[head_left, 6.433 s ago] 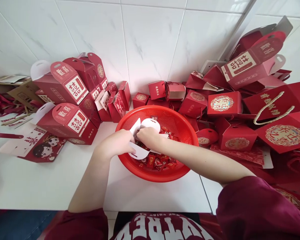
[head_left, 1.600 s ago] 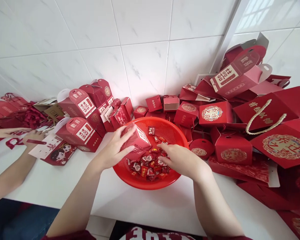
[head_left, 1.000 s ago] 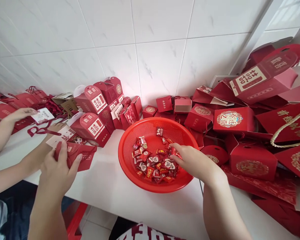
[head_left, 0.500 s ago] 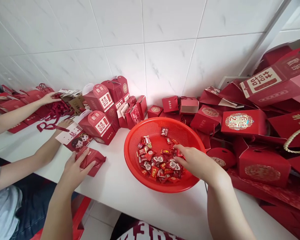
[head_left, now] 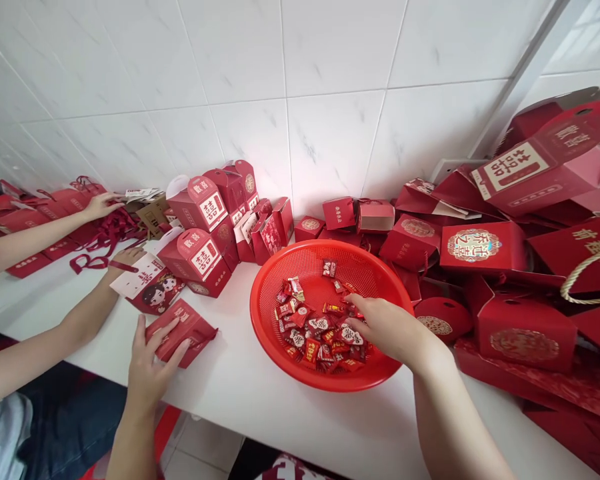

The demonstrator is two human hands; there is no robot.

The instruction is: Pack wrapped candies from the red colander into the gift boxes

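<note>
A round red plastic basket point(head_left: 275, 357) stands on the white table, with several wrapped candies point(head_left: 319, 325) inside. My right hand point(head_left: 387, 327) reaches over its right side, fingertips down among the candies and thumb apart from the fingers; no candy shows clearly between them. On the left, my left hand point(head_left: 153, 363) rests with spread fingers against a small red box point(head_left: 187, 330). Beside that box lies a white and red bag point(head_left: 155, 287) printed with two cartoon figures, near another person's hand.
Another person's arms point(head_left: 55, 343) reach in from the left, one hand at dark red ribbons point(head_left: 110, 233). Red gift boxes point(head_left: 200, 263) stand behind my left hand. A high heap of red boxes point(head_left: 525, 333) fills the right side, below a tiled wall point(head_left: 330, 47).
The view has shifted slightly. The fingers of my left hand have lifted a little off the small red box and spread. My right hand has stayed over the candies.
</note>
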